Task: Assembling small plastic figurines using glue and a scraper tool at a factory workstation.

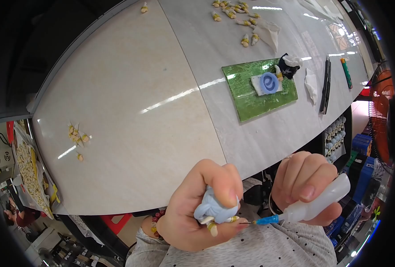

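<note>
My left hand (197, 209) grips a small pale blue figurine (215, 209) with cream-coloured legs, held close to my body below the table edge. My right hand (306, 187) squeezes a translucent white glue bottle (322, 200) with a blue needle tip (266, 220). The needle tip points left and touches the figurine's underside by my left fingers. Both hands are closed on what they hold.
A green cutting mat (250, 100) on the pale table (130, 111) carries a blue round piece (269, 82) and a dark figurine (288, 66). Small yellow parts lie at far centre (235, 11) and at left (76, 135). A black tool (325, 84) and a green pen (346, 73) lie right.
</note>
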The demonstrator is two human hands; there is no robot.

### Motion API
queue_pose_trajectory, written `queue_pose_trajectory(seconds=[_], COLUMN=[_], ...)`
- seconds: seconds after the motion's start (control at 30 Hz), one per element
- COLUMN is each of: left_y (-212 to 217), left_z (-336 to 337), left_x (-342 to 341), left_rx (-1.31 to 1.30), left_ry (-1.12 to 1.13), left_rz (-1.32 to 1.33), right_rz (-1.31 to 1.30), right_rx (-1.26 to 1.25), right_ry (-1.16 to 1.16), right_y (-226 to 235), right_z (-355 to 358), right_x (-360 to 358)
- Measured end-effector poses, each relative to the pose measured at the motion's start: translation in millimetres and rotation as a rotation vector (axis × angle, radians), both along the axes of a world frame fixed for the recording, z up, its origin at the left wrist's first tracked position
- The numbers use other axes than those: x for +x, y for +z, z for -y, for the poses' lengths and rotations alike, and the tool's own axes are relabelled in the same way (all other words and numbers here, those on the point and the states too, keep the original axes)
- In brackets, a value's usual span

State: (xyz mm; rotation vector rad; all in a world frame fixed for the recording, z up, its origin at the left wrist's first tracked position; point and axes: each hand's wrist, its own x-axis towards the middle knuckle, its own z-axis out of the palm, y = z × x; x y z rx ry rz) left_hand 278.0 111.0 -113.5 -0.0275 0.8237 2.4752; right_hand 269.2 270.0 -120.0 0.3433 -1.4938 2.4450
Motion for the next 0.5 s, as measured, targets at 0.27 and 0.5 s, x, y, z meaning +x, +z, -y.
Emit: queue_pose_trajectory(seconds=[0.27,0.5], left_y=[-2.8,-3.9], left_z=[2.9,3.0], left_x=[-2.8,-4.2], left_rx=[-0.054,-0.046], left_ry=[-0.042,-0.053], left_rz=[-0.072,-0.098], right_rz=[-0.009,-0.007], right_rx=[-0.013,-0.014], right_ry=[0.012,0.003], right_y=[0.0,-0.5], right_z=[0.6,0.3], right_x=[-2.0,-1.3])
